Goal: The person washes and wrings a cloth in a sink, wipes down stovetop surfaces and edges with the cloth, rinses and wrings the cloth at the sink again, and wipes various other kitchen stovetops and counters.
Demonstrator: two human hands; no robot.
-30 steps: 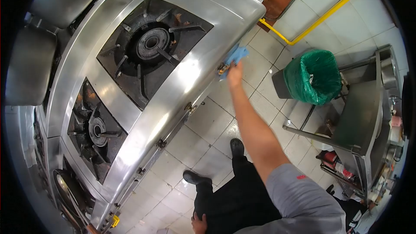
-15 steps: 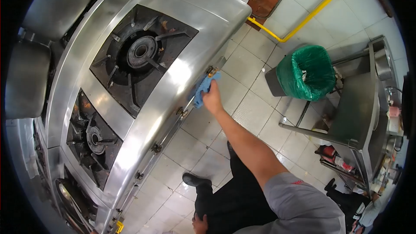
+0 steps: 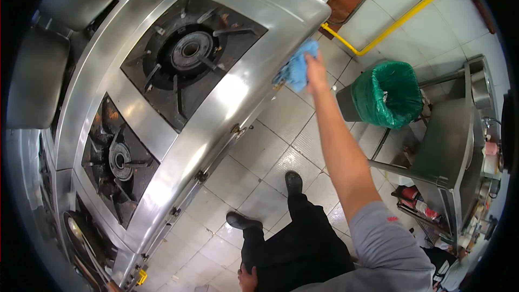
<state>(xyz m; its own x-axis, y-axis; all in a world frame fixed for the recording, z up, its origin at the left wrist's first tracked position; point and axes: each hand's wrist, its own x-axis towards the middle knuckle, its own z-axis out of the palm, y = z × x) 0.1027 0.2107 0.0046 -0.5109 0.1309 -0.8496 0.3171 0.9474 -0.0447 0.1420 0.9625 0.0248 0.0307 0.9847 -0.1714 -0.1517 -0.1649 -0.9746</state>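
A crumpled blue cloth [image 3: 298,67] is gripped in my right hand [image 3: 317,73], which is closed around it. The cloth presses against the front edge of the steel stove [image 3: 232,89], near its far right corner, and partly covers the control knob there. My right arm is stretched out over the floor. Down by my thigh, beside the black trousers, hangs my left hand [image 3: 247,279], its fingers loosely extended with nothing visible in them. A row of knobs [image 3: 201,176] with a rail runs along the stove's front.
Two burners [image 3: 190,50] with dark grates sit in the stove top. A bin with a green liner [image 3: 386,94] stands right of my arm, beside a steel table [image 3: 446,140]. A yellow pipe [image 3: 400,21] runs along the tiled wall. Pans [image 3: 81,238] lie at lower left.
My right hand and the cloth have moved up and right along the stove front towards its far corner. The view has shifted slightly. My left hand stays low by my leg.
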